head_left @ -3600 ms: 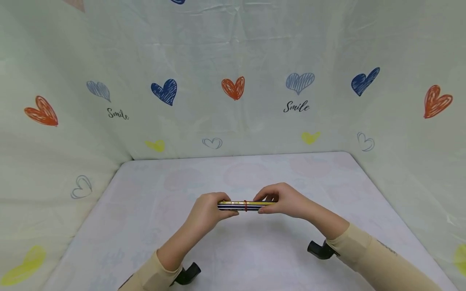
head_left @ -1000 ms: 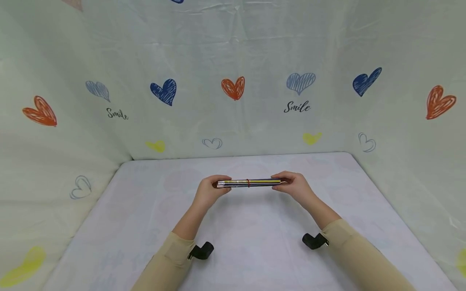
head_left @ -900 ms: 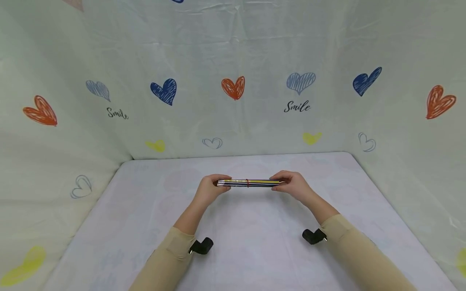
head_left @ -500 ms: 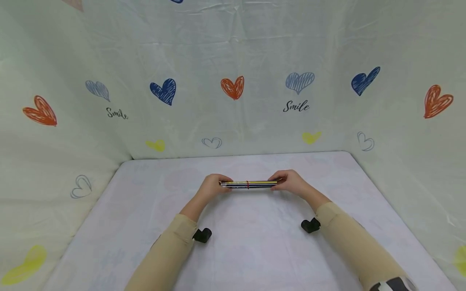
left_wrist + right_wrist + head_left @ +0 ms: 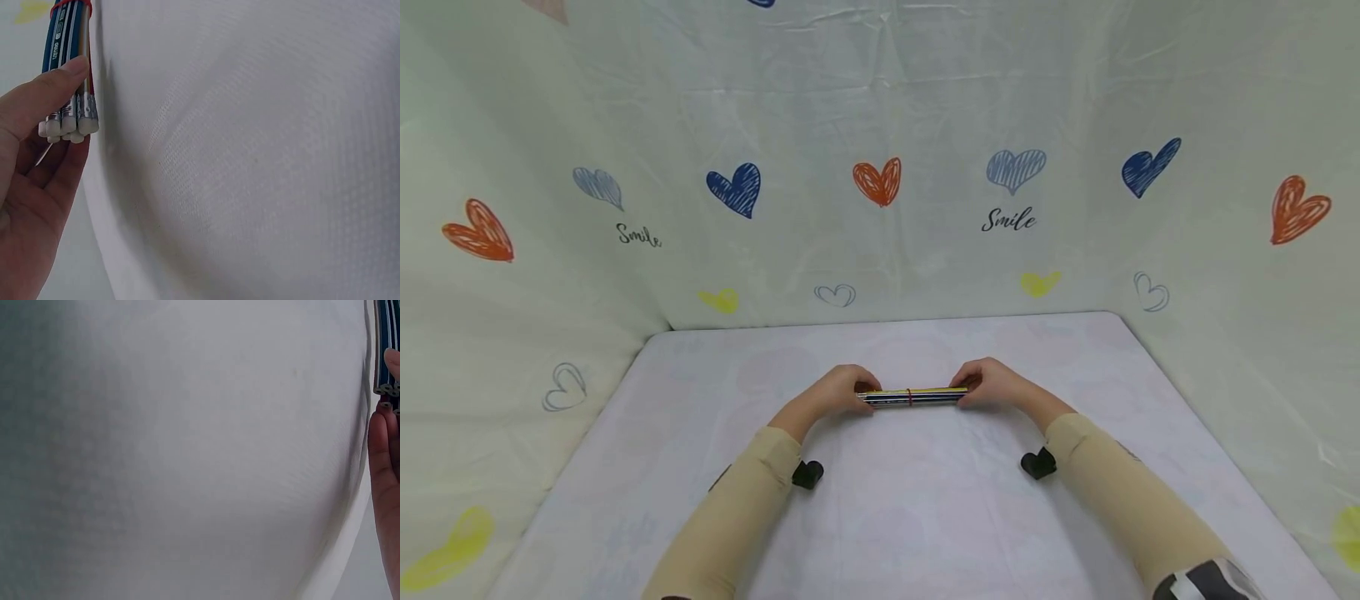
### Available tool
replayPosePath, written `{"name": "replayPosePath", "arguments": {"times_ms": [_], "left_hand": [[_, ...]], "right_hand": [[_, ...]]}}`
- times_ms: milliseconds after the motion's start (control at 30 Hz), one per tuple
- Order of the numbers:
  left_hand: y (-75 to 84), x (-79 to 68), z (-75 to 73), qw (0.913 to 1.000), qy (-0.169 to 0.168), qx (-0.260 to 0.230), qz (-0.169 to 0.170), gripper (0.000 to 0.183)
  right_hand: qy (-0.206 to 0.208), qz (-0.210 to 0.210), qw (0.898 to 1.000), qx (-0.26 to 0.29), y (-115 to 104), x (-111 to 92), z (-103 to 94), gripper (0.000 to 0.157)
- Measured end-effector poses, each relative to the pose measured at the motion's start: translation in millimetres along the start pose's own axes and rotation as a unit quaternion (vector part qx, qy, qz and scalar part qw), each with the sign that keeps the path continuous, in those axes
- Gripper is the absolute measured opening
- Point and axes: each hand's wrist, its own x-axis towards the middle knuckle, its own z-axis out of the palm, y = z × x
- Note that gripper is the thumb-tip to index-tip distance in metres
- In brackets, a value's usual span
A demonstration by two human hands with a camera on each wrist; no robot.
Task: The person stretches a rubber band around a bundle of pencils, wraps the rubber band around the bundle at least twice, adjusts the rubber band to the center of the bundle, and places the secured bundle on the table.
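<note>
A bundle of striped pencils (image 5: 928,397), bound around its middle by a red rubber band (image 5: 910,397), lies crosswise between both hands in the head view. My left hand (image 5: 835,392) grips its left end. In the left wrist view, the thumb of that left hand (image 5: 37,156) presses the pencils (image 5: 65,44) just above their white erasers (image 5: 69,127). My right hand (image 5: 996,386) pinches the right end between thumb and fingers. The right wrist view catches the right hand (image 5: 384,462) and the pencils' unsharpened-looking ends (image 5: 386,389) at its edge. Whether the bundle touches the table cannot be told.
A white-covered table (image 5: 910,517) spreads under the arms. Behind it and at both sides hangs a pale curtain (image 5: 805,100) printed with hearts and "Smile". A small black device (image 5: 808,474) sits at the left cuff, and another (image 5: 1038,463) at the right.
Both hands first carried the pencil bundle away from me, and the right hand's grip shifted outward to the end. Over the last half second the bundle has come slightly down in the head view.
</note>
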Motion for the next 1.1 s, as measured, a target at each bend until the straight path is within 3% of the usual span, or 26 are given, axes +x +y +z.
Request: {"name": "replayPosePath", "arguments": {"times_ms": [200, 500, 767, 1100], "left_hand": [[-2.9, 0.7, 0.6, 0.9993, -0.024, 0.025, 0.015, 0.033], [-5.2, -2.4, 2.1, 0.9991, -0.030, 0.022, 0.018, 0.034], [-3.5, -10.6, 1.8, 0.9995, -0.026, 0.009, 0.015, 0.033], [-1.5, -21.5, 0.7, 0.9997, -0.016, 0.003, 0.021, 0.034]], "right_hand": [[-0.017, 0.004, 1.000, -0.012, -1.4, -0.3, 4.4, 0.027], [-0.022, 0.008, 0.999, -0.023, -5.3, -1.6, 6.7, 0.029], [-0.018, 0.012, 1.000, -0.022, -12.3, -7.8, 9.6, 0.031], [-0.012, -0.019, 0.999, -0.038, -15.2, -16.9, 12.2, 0.031]]}}
